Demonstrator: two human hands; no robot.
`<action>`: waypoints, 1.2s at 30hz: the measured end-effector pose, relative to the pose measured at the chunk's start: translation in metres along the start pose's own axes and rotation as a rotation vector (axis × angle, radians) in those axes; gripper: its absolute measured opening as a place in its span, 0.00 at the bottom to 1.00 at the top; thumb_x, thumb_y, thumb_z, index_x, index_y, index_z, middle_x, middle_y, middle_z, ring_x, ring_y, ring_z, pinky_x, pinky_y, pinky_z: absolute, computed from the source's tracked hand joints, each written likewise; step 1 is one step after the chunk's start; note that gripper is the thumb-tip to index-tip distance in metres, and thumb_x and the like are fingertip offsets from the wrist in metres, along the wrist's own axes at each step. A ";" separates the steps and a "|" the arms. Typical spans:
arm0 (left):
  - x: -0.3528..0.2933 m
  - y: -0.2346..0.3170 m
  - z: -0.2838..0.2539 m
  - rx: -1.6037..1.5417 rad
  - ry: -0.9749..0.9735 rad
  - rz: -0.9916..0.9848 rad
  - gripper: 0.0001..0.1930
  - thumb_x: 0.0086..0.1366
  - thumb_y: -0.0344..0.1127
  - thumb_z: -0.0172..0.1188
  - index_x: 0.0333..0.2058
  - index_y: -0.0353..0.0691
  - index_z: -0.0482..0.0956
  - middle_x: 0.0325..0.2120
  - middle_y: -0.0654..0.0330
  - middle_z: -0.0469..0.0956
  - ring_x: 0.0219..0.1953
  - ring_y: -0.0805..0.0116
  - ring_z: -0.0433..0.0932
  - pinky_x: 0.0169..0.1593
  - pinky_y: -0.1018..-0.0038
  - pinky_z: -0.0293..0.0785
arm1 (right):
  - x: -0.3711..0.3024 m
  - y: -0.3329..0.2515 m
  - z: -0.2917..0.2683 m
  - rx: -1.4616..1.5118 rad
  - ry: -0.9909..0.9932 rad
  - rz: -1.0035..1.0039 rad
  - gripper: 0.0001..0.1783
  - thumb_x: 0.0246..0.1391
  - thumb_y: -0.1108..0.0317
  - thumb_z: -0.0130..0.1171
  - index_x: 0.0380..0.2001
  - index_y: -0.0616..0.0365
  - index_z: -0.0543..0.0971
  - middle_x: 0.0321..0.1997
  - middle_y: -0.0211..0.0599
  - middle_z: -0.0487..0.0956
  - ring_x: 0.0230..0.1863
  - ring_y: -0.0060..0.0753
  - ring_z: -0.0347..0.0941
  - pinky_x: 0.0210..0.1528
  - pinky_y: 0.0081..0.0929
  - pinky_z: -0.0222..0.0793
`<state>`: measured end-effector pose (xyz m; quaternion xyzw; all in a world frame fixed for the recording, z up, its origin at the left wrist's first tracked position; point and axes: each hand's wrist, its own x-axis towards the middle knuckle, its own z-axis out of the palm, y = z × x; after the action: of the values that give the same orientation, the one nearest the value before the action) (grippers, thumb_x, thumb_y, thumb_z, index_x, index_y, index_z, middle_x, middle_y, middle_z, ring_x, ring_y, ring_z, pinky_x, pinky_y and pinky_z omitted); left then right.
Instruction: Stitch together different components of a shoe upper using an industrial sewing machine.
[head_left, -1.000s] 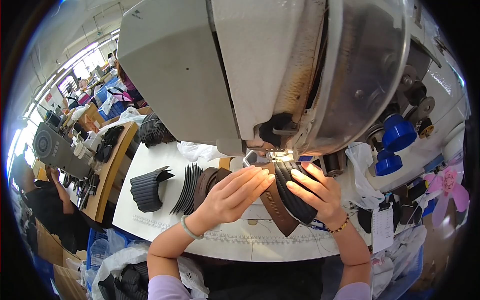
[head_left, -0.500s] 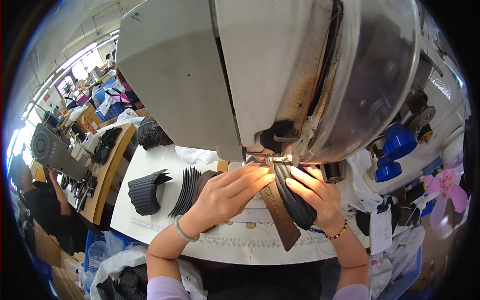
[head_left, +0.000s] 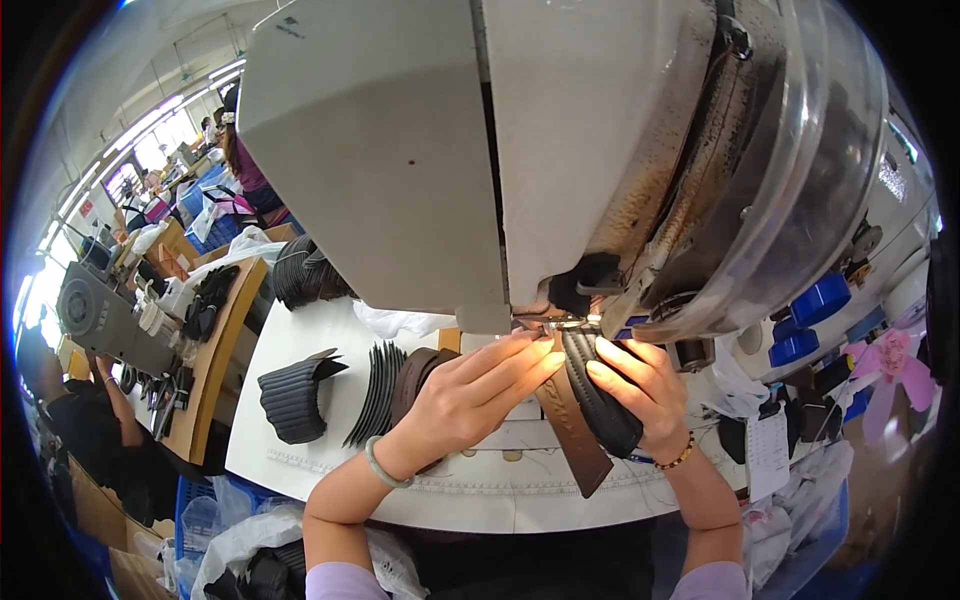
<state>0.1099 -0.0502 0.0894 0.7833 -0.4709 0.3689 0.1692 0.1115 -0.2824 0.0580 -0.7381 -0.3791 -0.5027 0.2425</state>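
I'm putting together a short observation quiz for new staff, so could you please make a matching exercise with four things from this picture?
Things:
1. Left hand
2. Right hand
3. Strip with a pointed end
4. Flower shape

Descriptions:
A. Pink, near the right side of the picture
B. Beaded bracelet at its wrist
C. Brown, left of the black strip
D. Pale green bangle at its wrist

Pairs: 1-D, 2-B, 3-C, 4-A

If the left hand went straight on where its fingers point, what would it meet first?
The left hand would probably meet the black ribbed piece first, though depth is hard to judge.
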 end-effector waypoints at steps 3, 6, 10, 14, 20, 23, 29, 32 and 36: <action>0.002 0.002 0.000 -0.006 0.009 0.007 0.23 0.44 0.21 0.58 0.44 0.32 0.79 0.41 0.57 0.78 0.48 0.58 0.78 0.47 0.69 0.81 | -0.002 0.000 -0.002 0.016 -0.020 0.017 0.14 0.36 0.69 0.68 0.32 0.53 0.84 0.35 0.33 0.81 0.41 0.39 0.77 0.41 0.31 0.76; 0.001 0.003 -0.002 0.012 0.028 -0.001 0.23 0.43 0.21 0.58 0.44 0.32 0.79 0.41 0.56 0.77 0.48 0.58 0.78 0.46 0.69 0.81 | -0.006 -0.004 -0.002 0.070 -0.063 0.089 0.10 0.37 0.68 0.67 0.28 0.53 0.82 0.36 0.35 0.80 0.43 0.42 0.77 0.43 0.33 0.75; -0.003 0.002 -0.002 0.027 0.019 -0.027 0.23 0.43 0.21 0.59 0.43 0.32 0.79 0.41 0.56 0.76 0.48 0.57 0.78 0.44 0.70 0.81 | -0.006 -0.006 -0.005 0.094 -0.131 0.104 0.09 0.38 0.68 0.66 0.28 0.53 0.80 0.36 0.37 0.79 0.45 0.44 0.75 0.46 0.38 0.73; -0.002 0.002 -0.002 0.028 0.021 -0.021 0.23 0.44 0.22 0.61 0.44 0.32 0.79 0.40 0.57 0.75 0.46 0.60 0.79 0.42 0.71 0.81 | -0.003 0.004 -0.004 0.136 -0.126 0.076 0.11 0.37 0.67 0.67 0.28 0.54 0.80 0.36 0.38 0.80 0.43 0.44 0.76 0.43 0.35 0.73; 0.001 0.004 0.002 0.079 0.050 -0.023 0.24 0.44 0.25 0.63 0.46 0.33 0.79 0.40 0.60 0.74 0.42 0.65 0.78 0.41 0.73 0.79 | -0.010 0.013 0.003 0.256 -0.053 0.144 0.13 0.33 0.67 0.68 0.28 0.54 0.81 0.38 0.37 0.80 0.40 0.42 0.77 0.36 0.31 0.72; 0.004 0.002 -0.001 0.088 0.037 -0.013 0.24 0.45 0.25 0.64 0.46 0.33 0.79 0.39 0.61 0.75 0.43 0.65 0.78 0.42 0.73 0.79 | -0.009 0.014 0.002 0.232 -0.083 0.102 0.13 0.34 0.67 0.68 0.29 0.53 0.81 0.41 0.37 0.80 0.43 0.42 0.77 0.39 0.30 0.71; 0.006 0.015 0.002 0.126 0.031 -0.071 0.21 0.49 0.26 0.61 0.45 0.35 0.79 0.39 0.58 0.76 0.45 0.62 0.78 0.48 0.71 0.79 | -0.017 0.013 -0.006 0.125 -0.179 0.081 0.13 0.34 0.68 0.66 0.29 0.53 0.82 0.46 0.39 0.78 0.49 0.42 0.74 0.51 0.34 0.69; 0.001 0.015 0.011 0.227 0.092 0.039 0.16 0.51 0.29 0.61 0.41 0.36 0.79 0.37 0.54 0.76 0.43 0.58 0.79 0.49 0.68 0.79 | -0.002 0.013 -0.011 0.126 -0.149 -0.040 0.11 0.38 0.70 0.65 0.30 0.52 0.81 0.46 0.36 0.78 0.49 0.41 0.74 0.53 0.36 0.70; 0.000 0.020 0.013 0.079 0.210 -0.075 0.14 0.50 0.26 0.62 0.38 0.31 0.77 0.36 0.50 0.79 0.38 0.56 0.81 0.44 0.70 0.80 | 0.000 0.006 -0.014 0.081 -0.071 -0.220 0.11 0.43 0.72 0.63 0.34 0.53 0.81 0.46 0.32 0.78 0.48 0.37 0.75 0.53 0.33 0.73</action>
<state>0.0979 -0.0686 0.0793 0.7634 -0.4061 0.4608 0.2000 0.1087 -0.2970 0.0631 -0.6989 -0.4865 -0.4838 0.2019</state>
